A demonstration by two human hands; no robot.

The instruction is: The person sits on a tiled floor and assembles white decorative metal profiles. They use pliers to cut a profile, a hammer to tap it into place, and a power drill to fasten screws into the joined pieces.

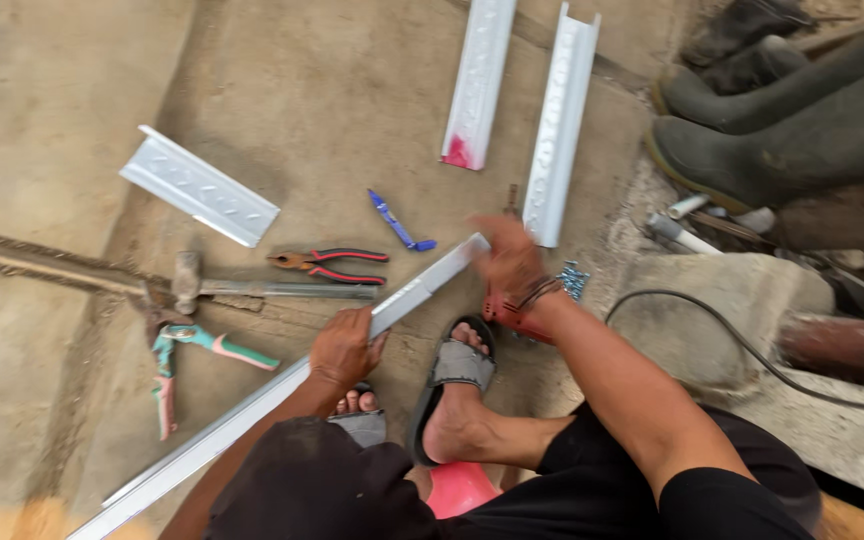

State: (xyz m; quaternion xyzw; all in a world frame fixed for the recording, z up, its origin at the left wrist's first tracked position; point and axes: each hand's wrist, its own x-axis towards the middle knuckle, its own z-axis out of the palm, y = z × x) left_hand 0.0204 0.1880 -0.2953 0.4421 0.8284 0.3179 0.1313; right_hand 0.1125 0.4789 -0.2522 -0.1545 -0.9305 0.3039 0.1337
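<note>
My left hand (344,350) grips a long silver metal channel (252,405) that lies slanted across the dirt floor, from the lower left up to its end near the middle. My right hand (508,258), blurred by motion, is at that far end of the channel, just above a red power tool (514,318) on the ground; I cannot tell if it holds anything. My sandalled feet (452,385) rest beside the channel, and I sit on a low red stool (457,490).
On the ground lie a short metal offcut (199,186), two more channels (557,125), a hammer (242,288), red-handled pliers (332,265), teal snips (177,360), a blue marker (397,222) and screws (572,280). Rubber boots (782,130), a black cable (732,340) and concrete blocks are at right.
</note>
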